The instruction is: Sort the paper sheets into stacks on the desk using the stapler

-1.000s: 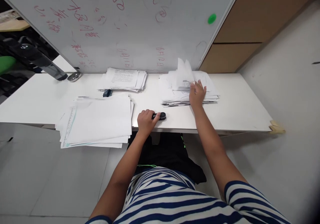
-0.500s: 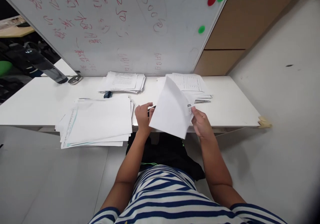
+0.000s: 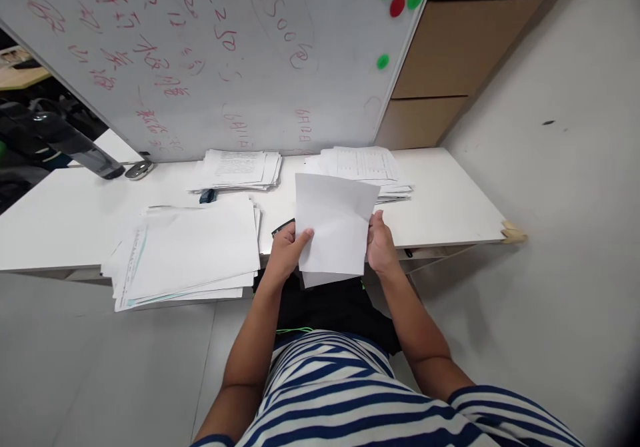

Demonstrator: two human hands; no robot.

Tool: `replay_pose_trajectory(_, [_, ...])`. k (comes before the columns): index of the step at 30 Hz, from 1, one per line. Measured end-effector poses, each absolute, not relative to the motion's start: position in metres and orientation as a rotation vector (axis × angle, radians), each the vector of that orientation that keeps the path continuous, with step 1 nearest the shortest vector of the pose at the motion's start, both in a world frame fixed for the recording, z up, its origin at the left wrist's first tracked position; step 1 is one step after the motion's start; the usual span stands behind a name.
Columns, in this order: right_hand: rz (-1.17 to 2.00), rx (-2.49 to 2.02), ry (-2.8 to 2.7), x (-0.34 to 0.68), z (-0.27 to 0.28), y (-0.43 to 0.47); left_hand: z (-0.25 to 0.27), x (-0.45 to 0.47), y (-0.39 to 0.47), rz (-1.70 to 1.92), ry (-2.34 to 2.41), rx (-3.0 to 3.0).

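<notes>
In the head view, white sheets of paper (image 3: pixel 336 224) are held up in front of my waist, at the desk's front edge. My left hand (image 3: pixel 286 254) is closed on their left edge, thumb pressed on the front face. On the right edge my right hand (image 3: pixel 381 246) grips them, fingers partly hidden behind and thumb pointing up. The lower edge of a second sheet shows beneath the front one. Beside my left fingers a dark, narrow object (image 3: pixel 283 228) sticks out; whether it is held or lies on the desk, I cannot tell.
A large stack of papers (image 3: pixel 195 247) overhangs the white desk's (image 3: pixel 445 200) front edge. Two more stacks, left (image 3: pixel 240 167) and right (image 3: pixel 367 162), lie near the whiteboard (image 3: pixel 260 67). A dark bottle (image 3: pixel 75 142), a computer mouse (image 3: pixel 139 170) and a small dark item (image 3: pixel 208 196) are at left.
The paper has turned from tilted and curled to nearly upright and flatter. My left hand has closed on its left edge with the thumb over it. The camera view has shifted slightly.
</notes>
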State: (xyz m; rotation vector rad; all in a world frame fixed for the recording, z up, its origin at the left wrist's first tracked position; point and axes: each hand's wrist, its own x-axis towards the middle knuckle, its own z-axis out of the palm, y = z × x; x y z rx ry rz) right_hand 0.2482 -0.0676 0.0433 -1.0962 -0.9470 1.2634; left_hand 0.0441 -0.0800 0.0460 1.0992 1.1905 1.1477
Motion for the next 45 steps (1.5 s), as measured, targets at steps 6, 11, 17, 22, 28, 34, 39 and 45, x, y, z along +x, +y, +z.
replay_pose_trajectory(6, [1.173, -1.085, -1.013, 0.248, 0.037, -0.074, 0.046, 0.048, -0.078, 1.189, 1.096, 1.050])
replay_pose_trajectory(11, [1.162, -1.146, -0.986, 0.251, 0.027, -0.074, 0.050, 0.049, -0.080, 1.197, 1.013, 1.147])
replay_pose_trajectory(17, [1.071, -1.190, -0.998, 0.255, 0.022, -0.075, 0.046, 0.051, -0.082, 1.185, 1.035, 1.257])
replay_pose_trajectory(22, [0.956, -1.266, -1.048, 0.256, 0.025, -0.080, 0.046, 0.052, -0.081, 1.204, 1.098, 1.183])
replay_pose_trajectory(28, [0.998, -1.292, -1.069, 0.257, 0.028, -0.081, 0.040, 0.048, -0.078, 1.162, 1.208, 1.111])
replay_pose_trajectory(34, [1.150, -1.182, -1.002, 0.262, 0.023, -0.077, 0.047, 0.045, -0.081, 1.127, 1.101, 1.116])
replay_pose_trajectory(39, [1.138, -1.181, -1.007, 0.264, 0.024, -0.075, 0.044, 0.045, -0.080, 1.137, 1.080, 1.194])
replay_pose_trajectory(45, [1.129, -1.175, -1.010, 0.263, 0.019, -0.075, 0.040, 0.045, -0.078, 1.182, 1.068, 1.201])
